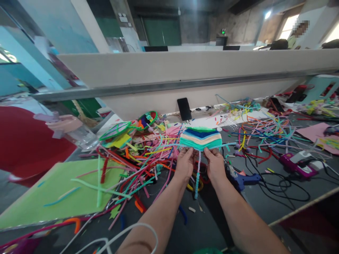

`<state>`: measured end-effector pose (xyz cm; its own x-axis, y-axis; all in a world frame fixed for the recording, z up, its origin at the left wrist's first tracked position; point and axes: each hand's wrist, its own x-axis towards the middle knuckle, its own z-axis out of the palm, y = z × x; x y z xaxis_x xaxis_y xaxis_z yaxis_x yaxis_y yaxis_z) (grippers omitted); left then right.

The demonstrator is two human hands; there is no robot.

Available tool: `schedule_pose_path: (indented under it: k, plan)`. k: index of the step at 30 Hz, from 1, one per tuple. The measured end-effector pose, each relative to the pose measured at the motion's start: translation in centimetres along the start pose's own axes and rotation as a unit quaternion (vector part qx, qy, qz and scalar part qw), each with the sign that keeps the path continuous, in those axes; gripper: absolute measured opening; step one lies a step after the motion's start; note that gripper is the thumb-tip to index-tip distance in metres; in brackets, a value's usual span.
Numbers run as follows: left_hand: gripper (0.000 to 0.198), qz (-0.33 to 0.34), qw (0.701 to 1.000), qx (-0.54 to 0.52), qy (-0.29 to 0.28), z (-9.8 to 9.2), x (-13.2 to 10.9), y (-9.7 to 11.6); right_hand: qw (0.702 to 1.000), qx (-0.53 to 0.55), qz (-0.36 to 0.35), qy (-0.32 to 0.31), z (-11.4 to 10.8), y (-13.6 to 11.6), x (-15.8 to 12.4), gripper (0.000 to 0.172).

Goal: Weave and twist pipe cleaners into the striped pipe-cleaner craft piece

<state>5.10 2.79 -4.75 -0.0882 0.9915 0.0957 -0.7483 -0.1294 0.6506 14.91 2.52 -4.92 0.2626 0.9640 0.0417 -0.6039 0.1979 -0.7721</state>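
A striped pipe-cleaner craft piece point(200, 138) is held up over the middle of the table, its bands running green, dark blue, light blue, cream and teal in a shallow V. My left hand point(185, 161) pinches its lower edge on the left, and my right hand point(215, 163) pinches the same edge on the right. Light blue stems stick out past both sides. From the bottom middle, between my hands, hangs a pink and teal twisted tail point(197, 181). The fingertips behind the piece are partly hidden.
Loose pipe cleaners point(159, 151) are heaped to the left, more at right. A blue glue gun point(246, 179) lies beside my right forearm, near a purple power strip point(299, 165) and cables. A phone point(184, 108) leans on the divider. A bottle point(76, 130) stands left.
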Motion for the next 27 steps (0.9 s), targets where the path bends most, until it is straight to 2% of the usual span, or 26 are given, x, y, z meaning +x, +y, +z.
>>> schedule_pose_path:
  k: [4, 13, 22, 27]
  plan:
    - [0.020, 0.010, 1.000, -0.010, 0.012, -0.33, 0.32, 0.14, 1.000, 0.000, -0.003, 0.004, -0.03, 0.05, -0.01, 0.019]
    - [0.018, 0.010, 0.999, -0.009, 0.034, -0.12, 0.22, 0.55, 1.000, -0.004, -0.011, 0.026, 0.04, 0.15, 0.02, 0.023]
    - [0.017, -0.014, 0.996, -0.036, 0.081, -0.42, 0.49, 0.79, 0.998, -0.029, -0.041, 0.028, 0.33, -0.28, -0.33, 0.017]
    - [0.010, -0.031, 0.990, -0.064, 0.118, -0.91, 1.01, 0.94, 0.998, -0.042, -0.030, 0.032, 0.30, -0.23, -0.26, 0.018]
